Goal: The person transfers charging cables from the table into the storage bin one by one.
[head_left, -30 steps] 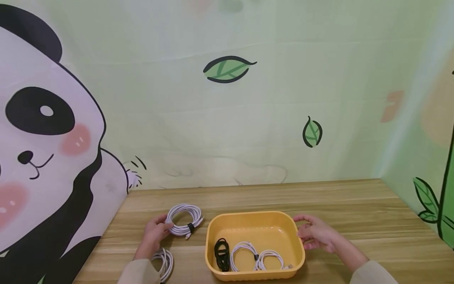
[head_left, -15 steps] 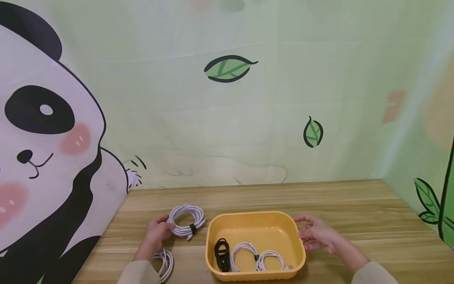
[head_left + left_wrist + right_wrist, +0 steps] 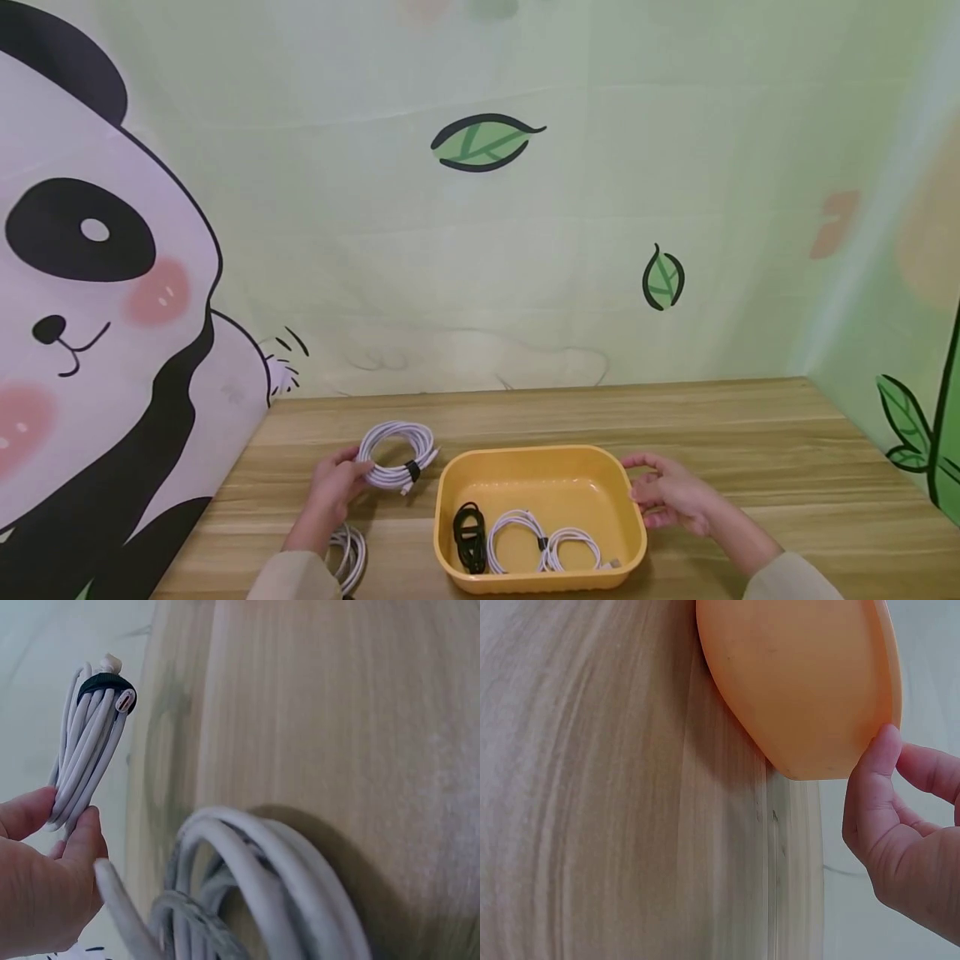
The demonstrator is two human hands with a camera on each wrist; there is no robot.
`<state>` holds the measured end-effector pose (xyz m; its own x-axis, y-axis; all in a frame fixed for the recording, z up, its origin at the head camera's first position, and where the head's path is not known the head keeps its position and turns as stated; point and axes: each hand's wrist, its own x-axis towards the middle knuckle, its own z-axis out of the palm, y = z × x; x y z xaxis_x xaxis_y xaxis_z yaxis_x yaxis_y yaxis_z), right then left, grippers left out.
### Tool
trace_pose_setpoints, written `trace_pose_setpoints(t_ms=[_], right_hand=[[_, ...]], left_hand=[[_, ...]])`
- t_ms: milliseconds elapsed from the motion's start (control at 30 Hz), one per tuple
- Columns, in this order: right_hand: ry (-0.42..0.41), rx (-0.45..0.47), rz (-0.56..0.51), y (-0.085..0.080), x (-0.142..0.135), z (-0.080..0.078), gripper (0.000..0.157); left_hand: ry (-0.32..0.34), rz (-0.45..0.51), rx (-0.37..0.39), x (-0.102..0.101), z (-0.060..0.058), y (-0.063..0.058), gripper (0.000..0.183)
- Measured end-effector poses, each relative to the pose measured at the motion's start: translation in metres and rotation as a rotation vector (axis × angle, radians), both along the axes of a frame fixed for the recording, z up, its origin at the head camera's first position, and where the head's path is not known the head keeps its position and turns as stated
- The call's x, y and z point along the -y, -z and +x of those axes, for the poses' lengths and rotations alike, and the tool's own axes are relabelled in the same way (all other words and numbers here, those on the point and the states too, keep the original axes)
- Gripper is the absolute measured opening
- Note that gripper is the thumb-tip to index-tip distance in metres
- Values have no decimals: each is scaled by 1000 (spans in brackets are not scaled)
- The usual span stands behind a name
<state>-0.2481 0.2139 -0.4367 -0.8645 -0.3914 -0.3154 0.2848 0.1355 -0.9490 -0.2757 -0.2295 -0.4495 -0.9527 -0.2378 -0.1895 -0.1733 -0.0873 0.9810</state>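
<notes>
White cable (image 3: pixel 85 746) pinched, black strap (image 3: pixel 105 680), yellow tray (image 3: pixel 540 582)

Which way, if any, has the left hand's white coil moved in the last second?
Yes: the coil has shifted slightly right and up in the head view, judged against the back edge of the table.

My left sleeve (image 3: pixel 295 577) and right sleeve (image 3: pixel 791 577) match: plain, pale creamy beige, loose around the arm, each ending above the wrist so a stretch of bare forearm (image 3: pixel 742 533) shows. Both my left hand (image 3: pixel 332 486) and my right hand (image 3: pixel 672 493) are bare, with rounded fingertips; creases fold across the right one.
</notes>
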Motion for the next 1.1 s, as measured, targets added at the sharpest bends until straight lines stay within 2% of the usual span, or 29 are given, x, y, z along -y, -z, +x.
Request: trace_pose_setpoints(t_ms=[700, 1100], right_hand=[[0, 8, -14, 2, -1, -2, 63], [-4, 1, -13, 2, -1, -1, 64]], left_hand=[[25, 55, -27, -30, 1, -32, 52], [67, 82, -51, -53, 4, -40, 48]])
